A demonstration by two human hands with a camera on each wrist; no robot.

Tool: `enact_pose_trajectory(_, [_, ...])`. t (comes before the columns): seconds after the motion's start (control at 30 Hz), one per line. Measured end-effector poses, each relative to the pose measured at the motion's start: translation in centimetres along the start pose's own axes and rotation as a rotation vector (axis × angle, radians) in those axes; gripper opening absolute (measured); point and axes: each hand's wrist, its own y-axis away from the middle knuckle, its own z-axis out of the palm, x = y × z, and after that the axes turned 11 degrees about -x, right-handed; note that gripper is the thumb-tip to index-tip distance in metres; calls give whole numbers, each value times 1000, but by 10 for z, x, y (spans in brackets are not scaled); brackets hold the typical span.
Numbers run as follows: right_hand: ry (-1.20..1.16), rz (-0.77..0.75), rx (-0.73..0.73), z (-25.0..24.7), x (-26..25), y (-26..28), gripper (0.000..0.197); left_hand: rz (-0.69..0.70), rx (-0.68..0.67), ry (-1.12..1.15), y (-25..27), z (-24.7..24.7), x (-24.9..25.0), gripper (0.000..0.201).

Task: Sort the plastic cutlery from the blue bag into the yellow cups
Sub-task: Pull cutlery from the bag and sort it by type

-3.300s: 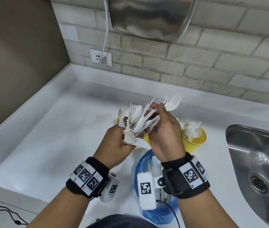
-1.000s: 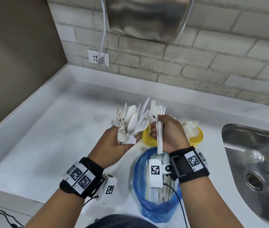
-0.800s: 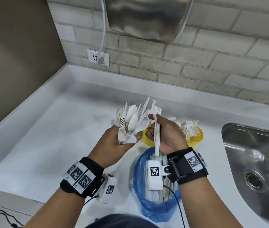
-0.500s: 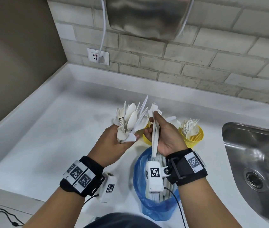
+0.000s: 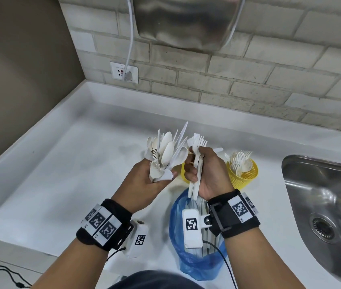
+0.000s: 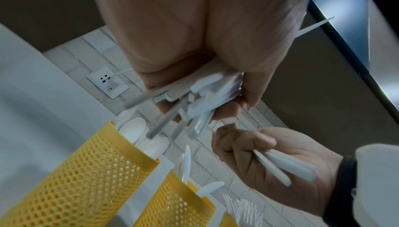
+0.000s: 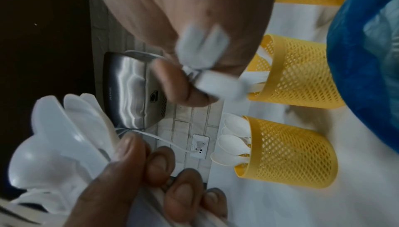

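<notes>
Your left hand (image 5: 144, 182) grip is clamped on mixed cutlery (image 5: 166, 152); your right hand (image 5: 209, 174) clamps forks (image 5: 195, 163) above the blue bag (image 5: 194, 265), near the yellow cups (image 5: 245, 176) on the bench (image 5: 61, 184).

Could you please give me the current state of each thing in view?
left hand: grips mixed cutlery bundle
right hand: grips forks
blue bag: open, cutlery inside
fork cup: upright, holds forks
spoon cup: holds spoons
knife cup: holds knives
</notes>
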Motion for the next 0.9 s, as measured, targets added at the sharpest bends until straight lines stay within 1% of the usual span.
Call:
enact_pose_trajectory(0.17, [95, -19, 25, 1, -2, 1, 18, 5, 7, 5, 0, 0, 0, 31])
enact_pose_trajectory(0.27, [99, 37, 18, 0, -6, 4, 27, 13, 0, 10, -1, 0, 0, 30])
enact_pose_trajectory(0.33, [106, 43, 7, -1, -10, 8, 31, 18, -11, 8, 0, 1, 1, 32])
enact_pose_trajectory(0.43, [115, -5, -3, 1, -13, 14, 33, 24, -24, 13, -1, 2, -1, 23])
enact_pose_trajectory(0.57, [192, -144, 5, 7, -18, 18, 32, 18, -15, -13, -2, 1, -3, 23])
enact_pose_trajectory(0.63, [212, -182, -8, 8, -20, 18, 30, 18, -15, -18, -1, 1, -2, 25])
enact_pose_trajectory(0.7, [203, -186, -12, 7, -21, 18, 28, 13, -15, -26, -1, 1, -2, 26])
enact_pose_trajectory(0.83, [138, -172, 38, 5, -19, 17, 24, -3, -19, -20, -1, 2, -5, 24])
enact_pose_trajectory(0.9, [199, -179, 92, 1, -15, 13, 22, -11, -16, -9, -1, 2, -7, 21])
